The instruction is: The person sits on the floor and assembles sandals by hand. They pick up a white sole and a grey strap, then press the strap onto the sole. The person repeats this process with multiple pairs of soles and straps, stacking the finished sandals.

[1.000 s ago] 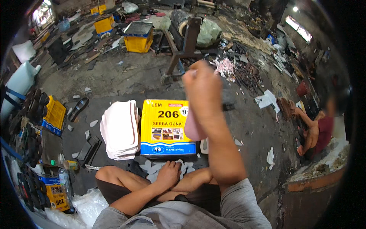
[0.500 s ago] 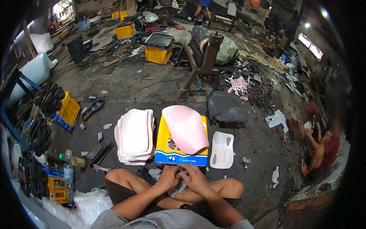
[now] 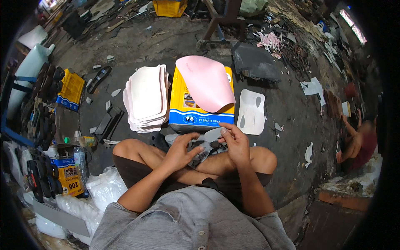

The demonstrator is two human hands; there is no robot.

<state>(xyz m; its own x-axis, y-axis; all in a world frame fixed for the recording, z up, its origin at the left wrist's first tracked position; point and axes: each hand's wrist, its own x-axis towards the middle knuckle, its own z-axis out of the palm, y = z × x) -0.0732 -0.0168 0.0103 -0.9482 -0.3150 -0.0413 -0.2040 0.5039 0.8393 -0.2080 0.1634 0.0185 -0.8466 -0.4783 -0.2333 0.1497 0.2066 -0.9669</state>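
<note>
Between the thumb and fingers of my right hand (image 3: pixel 236 143) is a light grey oval piece (image 3: pixel 213 135), flat and thin like a small pad. My left hand (image 3: pixel 182 149) hovers just left of it, thumb and fingers apart, holding nothing visible. Under the hands, more grey pieces (image 3: pixel 171 138) lie in front of my crossed legs. A yellow and blue box (image 3: pixel 179 118) stands just beyond, with a curved pink sheet (image 3: pixel 207 83) draped on its top. To its left is a stack of pale sheets (image 3: pixel 144 93); to its right lies a white sheet with two grey ovals (image 3: pixel 251 113).
A black sheet (image 3: pixel 256 61) lies on the floor beyond the box. At left are racked dark sandals (image 3: pixel 39 150), a plastic bottle (image 3: pixel 80 163) and clear plastic bags (image 3: pixel 106 188). Another person (image 3: pixel 361 146) sits at far right. Scraps litter the floor.
My hands, close together before, have moved apart, and the grey oval piece now shows in my right hand. The view has tilted downward, so the box and sheets sit higher in the picture.
</note>
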